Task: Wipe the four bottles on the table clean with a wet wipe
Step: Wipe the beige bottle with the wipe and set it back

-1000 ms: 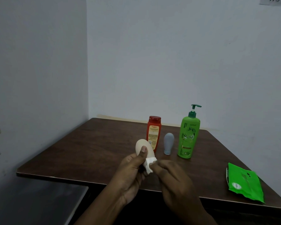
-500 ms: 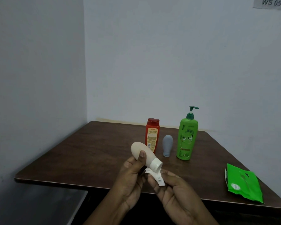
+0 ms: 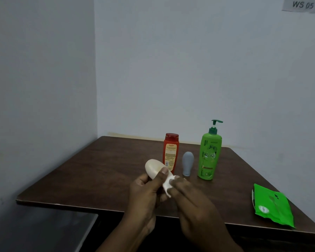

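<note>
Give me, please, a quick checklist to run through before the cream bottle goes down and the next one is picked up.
1. Cream bottle secure in left hand: ok.
2. Wet wipe pressed on its cap end by right hand: ok.
3. Whole cream bottle wiped: cannot tell.
4. Red bottle, grey bottle, green pump bottle upright: ok.
5. Bare table for setting down: ok.
6. Wipe pack fully on table: cannot tell.

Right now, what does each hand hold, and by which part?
The left hand holds the cream bottle around its lower body; the right hand presses a white wipe against its cap end.
</note>
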Demonstrator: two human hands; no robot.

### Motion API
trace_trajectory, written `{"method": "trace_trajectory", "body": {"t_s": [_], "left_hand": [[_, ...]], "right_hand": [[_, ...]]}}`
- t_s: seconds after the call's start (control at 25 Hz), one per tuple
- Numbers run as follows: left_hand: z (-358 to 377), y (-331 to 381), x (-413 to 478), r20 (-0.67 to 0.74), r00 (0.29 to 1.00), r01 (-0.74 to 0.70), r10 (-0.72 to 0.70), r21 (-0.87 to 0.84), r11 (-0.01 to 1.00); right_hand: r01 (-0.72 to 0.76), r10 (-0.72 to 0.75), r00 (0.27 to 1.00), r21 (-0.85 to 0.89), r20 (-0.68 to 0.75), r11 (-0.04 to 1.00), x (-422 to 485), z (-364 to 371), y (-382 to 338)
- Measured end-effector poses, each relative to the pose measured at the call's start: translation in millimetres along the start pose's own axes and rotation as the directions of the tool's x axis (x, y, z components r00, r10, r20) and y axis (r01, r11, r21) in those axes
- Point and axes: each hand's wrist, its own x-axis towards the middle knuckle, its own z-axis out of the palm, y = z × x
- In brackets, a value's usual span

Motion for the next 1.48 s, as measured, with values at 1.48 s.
{"method": "trace_trajectory", "body": {"t_s": [1.48], "left_hand": [[-1.2,-17.1,21.7,-0.12,0.975,0.149,-0.186,-0.263,0.953]], "right_hand": [[-0.211,0.235,0.971,0.322,-0.04,0.923,-8.3,10.7,18.4]]}}
